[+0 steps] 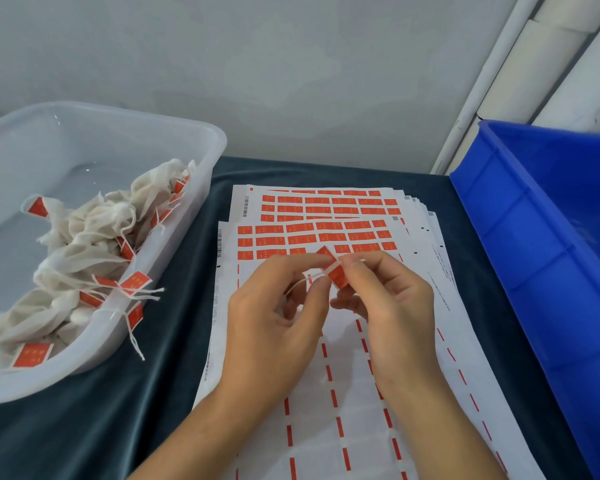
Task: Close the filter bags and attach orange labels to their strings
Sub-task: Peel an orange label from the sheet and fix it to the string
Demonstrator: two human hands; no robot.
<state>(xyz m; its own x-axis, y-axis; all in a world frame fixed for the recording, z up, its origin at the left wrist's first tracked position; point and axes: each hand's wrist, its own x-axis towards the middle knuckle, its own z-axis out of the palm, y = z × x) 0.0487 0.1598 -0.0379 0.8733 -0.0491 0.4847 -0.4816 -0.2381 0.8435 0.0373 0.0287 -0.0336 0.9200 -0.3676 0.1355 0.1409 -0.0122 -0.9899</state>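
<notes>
left hand (278,306) and right hand (388,299) both pinching a small orange paper label (336,273) onto thin white string (297,285) | right above the white sticker sheets (326,375) | clear plastic tub (174,133) of tagged white filter bags (94,230) left of sheets

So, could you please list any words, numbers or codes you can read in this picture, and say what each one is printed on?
Nothing can be quoted with certainty.
Vertical number along the left edge of the front label sheet: too blurred to read.
Barcodes on the sheet margins: bars only, digits illegible.
Yellow marks on the orange labels on the sheets: too small.
Orange label pinched by the left hand and the right hand: print unreadable.
Tags in the clear tub: blurred.
</notes>
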